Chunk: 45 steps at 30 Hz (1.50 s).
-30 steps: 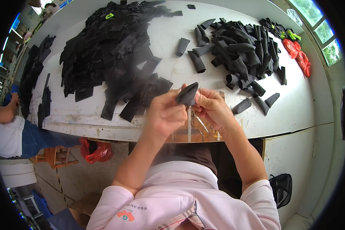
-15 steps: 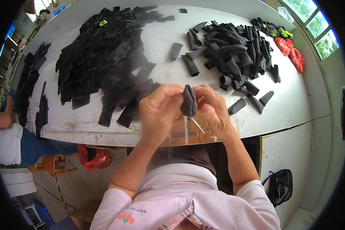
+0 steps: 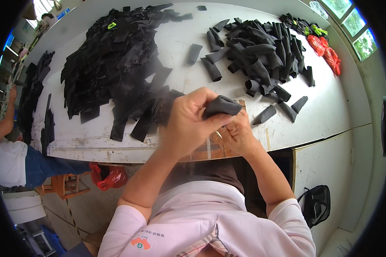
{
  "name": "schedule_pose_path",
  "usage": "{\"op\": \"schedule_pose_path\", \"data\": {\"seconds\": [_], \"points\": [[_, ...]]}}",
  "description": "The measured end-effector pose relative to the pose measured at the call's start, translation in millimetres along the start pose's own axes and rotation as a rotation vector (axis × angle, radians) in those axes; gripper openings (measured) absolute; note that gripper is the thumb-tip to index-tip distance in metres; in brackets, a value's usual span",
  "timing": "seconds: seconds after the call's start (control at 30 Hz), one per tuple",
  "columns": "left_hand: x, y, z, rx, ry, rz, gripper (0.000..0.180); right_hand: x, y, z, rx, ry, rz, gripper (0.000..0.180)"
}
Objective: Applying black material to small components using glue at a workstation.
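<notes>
Over the front of the flat white worktable (image 3: 326,109), the black tubular fabric piece (image 3: 222,106), upright half a second ago, now lies sideways, gripped by the left hand (image 3: 188,121). The right hand (image 3: 239,133) curls beneath, hold unclear. Handling appears unfinished.

A pale lane of tabletop (image 3: 176,47) is running between the flat black pile (image 3: 111,64) on the left and the heap of tubes (image 3: 266,51) on the right, and one lone tube (image 3: 194,54) is sitting right in it! The left hand (image 3: 188,122), gripping a black cloth tube (image 3: 221,106), and the right hand (image 3: 239,132) close beside it are filling the near end. Loose tubes (image 3: 264,115) are cluttering the way just beyond; farther right, white surface is opening up, red bags (image 3: 324,49) crowding its far corner.
</notes>
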<state>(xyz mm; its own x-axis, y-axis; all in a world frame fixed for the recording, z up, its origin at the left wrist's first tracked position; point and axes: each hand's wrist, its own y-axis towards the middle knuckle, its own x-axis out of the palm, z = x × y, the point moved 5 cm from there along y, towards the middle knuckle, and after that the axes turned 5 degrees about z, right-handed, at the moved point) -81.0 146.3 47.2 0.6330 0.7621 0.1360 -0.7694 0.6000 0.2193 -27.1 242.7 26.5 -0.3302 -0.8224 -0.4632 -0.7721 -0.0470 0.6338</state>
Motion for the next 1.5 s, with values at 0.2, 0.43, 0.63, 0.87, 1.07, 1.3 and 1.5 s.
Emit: {"op": "schedule_pose_path", "data": {"seconds": [0.2,0.43,0.63,0.87,1.07,1.3,1.5], "points": [[1.0,-7.6,-6.0,0.158,0.379,0.242,0.018,16.7,-10.2,22.4,0.279,0.034,-0.134,0.007],[-6.0,-10.2,1.0,0.099,-0.310,0.212,0.014,6.8,5.7,10.6,0.247,-0.063,-0.183,0.016],[-30.1,-19.3,1.0,0.150,-0.601,0.467,0.011,6.8,13.9,3.1,0.155,-0.145,-0.184,0.021],[-37.5,-28.0,-8.7,0.170,-0.374,0.457,0.010,8.5,6.6,4.2,0.181,-0.099,-0.149,0.026],[-48.0,-3.1,-28.3,0.124,0.003,0.500,0.012,5.7,9.2,16.6,0.252,0.033,-0.187,0.030],[-131.3,74.4,-106.9,-0.099,1.290,0.575,0.032,-62.4,46.4,62.5,0.705,0.645,0.535,0.052],[-159.6,84.3,-133.1,0.028,1.572,0.491,0.016,-6.6,-53.6,41.7,0.914,0.566,0.180,0.041]]}}
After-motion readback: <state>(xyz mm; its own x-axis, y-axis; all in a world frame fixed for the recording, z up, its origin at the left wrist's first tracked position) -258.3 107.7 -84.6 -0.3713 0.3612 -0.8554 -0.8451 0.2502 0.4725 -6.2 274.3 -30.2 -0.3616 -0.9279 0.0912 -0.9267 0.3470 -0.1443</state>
